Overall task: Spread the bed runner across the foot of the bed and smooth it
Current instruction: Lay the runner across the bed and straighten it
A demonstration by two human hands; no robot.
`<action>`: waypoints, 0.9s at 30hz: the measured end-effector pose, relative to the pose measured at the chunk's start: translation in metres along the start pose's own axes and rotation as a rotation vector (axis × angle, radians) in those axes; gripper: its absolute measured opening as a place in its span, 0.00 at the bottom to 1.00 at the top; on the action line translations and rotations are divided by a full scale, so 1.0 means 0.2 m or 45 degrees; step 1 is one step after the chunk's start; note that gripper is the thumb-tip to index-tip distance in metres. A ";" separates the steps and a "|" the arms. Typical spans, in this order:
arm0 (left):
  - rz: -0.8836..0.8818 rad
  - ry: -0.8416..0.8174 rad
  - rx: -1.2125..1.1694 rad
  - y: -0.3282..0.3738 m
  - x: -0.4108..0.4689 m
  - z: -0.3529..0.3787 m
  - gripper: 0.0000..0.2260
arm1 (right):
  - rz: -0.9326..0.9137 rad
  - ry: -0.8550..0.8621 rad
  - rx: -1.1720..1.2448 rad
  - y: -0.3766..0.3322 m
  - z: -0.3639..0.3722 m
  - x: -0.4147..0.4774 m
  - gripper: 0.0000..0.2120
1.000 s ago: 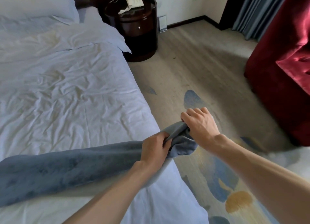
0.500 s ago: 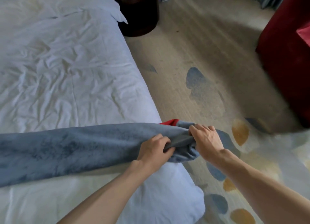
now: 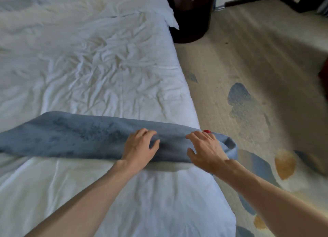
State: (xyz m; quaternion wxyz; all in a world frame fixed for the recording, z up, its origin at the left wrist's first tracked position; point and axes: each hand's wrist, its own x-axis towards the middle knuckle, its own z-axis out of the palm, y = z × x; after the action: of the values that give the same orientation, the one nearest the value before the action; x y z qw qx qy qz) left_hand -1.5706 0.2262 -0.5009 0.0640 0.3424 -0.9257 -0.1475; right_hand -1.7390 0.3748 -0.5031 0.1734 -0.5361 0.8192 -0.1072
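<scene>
Across the white bed (image 3: pixel 88 68), from the 9 o'clock edge of the view toward 3 o'clock, lies the blue-grey bed runner (image 3: pixel 79 137), bunched into a narrow band whose right end hangs just over the mattress side. The left hand (image 3: pixel 140 149) rests on it near centre, grip loose, fingers bent, thumb spread, clamping nothing. Just toward 3 o'clock, the right hand (image 3: pixel 206 148) presses the runner's end, grip apart, fingers splayed. A red scrap (image 3: pixel 206 131) peeks out at its fingertips. At 1 o'clock a dark round nightstand (image 3: pixel 190 20) stands on patterned carpet (image 3: pixel 257 77).
</scene>
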 end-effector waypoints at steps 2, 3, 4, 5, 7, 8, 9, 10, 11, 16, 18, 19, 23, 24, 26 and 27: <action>-0.091 0.035 0.017 -0.13 -0.09 -0.09 0.11 | -0.053 -0.022 0.007 -0.14 0.02 0.05 0.20; -0.144 0.053 0.025 -0.21 -0.14 -0.14 0.11 | -0.082 -0.028 0.024 -0.23 0.03 0.08 0.21; -0.196 0.069 0.030 -0.29 -0.19 -0.19 0.12 | -0.111 -0.034 0.032 -0.31 0.04 0.11 0.22; -0.250 0.086 0.036 -0.37 -0.25 -0.25 0.12 | -0.145 -0.046 0.024 -0.40 0.06 0.13 0.21; -0.364 0.129 0.055 -0.54 -0.36 -0.37 0.12 | -0.236 -0.072 -0.006 -0.60 0.08 0.17 0.21; -0.414 0.155 0.069 -0.63 -0.43 -0.43 0.12 | -0.282 -0.084 -0.017 -0.71 0.09 0.19 0.21; -0.462 0.166 0.078 -0.72 -0.50 -0.49 0.12 | -0.323 -0.104 -0.030 -0.82 0.10 0.21 0.21; -0.511 0.163 0.082 -0.81 -0.57 -0.55 0.13 | -0.364 -0.123 -0.040 -0.94 0.12 0.23 0.22; -0.553 0.155 0.083 -0.89 -0.64 -0.60 0.13 | -0.401 -0.139 -0.041 -1.07 0.14 0.24 0.22; -0.715 0.185 0.056 -1.36 -1.03 -0.81 0.18 | -0.564 -0.177 -0.075 -1.71 0.33 0.28 0.22; -0.764 0.188 0.031 -1.53 -1.20 -0.89 0.20 | -0.597 -0.205 -0.117 -1.96 0.42 0.29 0.23; -0.775 0.180 0.015 -1.61 -1.28 -0.93 0.24 | -0.605 -0.218 -0.131 -2.09 0.46 0.29 0.24; -0.844 0.104 -0.026 -1.93 -1.55 -1.07 0.25 | -0.646 -0.270 -0.226 -2.54 0.59 0.32 0.25; -0.863 0.105 -0.045 -2.01 -1.60 -1.10 0.23 | -0.655 -0.282 -0.245 -2.64 0.62 0.33 0.25; -0.901 0.115 -0.075 -2.13 -1.70 -1.15 0.22 | -0.686 -0.313 -0.287 -2.81 0.68 0.34 0.25; -0.915 0.123 -0.079 -2.19 -1.74 -1.18 0.22 | -0.708 -0.325 -0.305 -2.89 0.71 0.35 0.25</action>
State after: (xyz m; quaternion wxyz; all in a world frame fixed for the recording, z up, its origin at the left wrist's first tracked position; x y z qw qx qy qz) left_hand -0.9861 0.0833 -0.4227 0.0623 0.6502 -0.7373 -0.1723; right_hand -1.2217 0.0789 -0.4363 0.1744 -0.7649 0.6199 0.0147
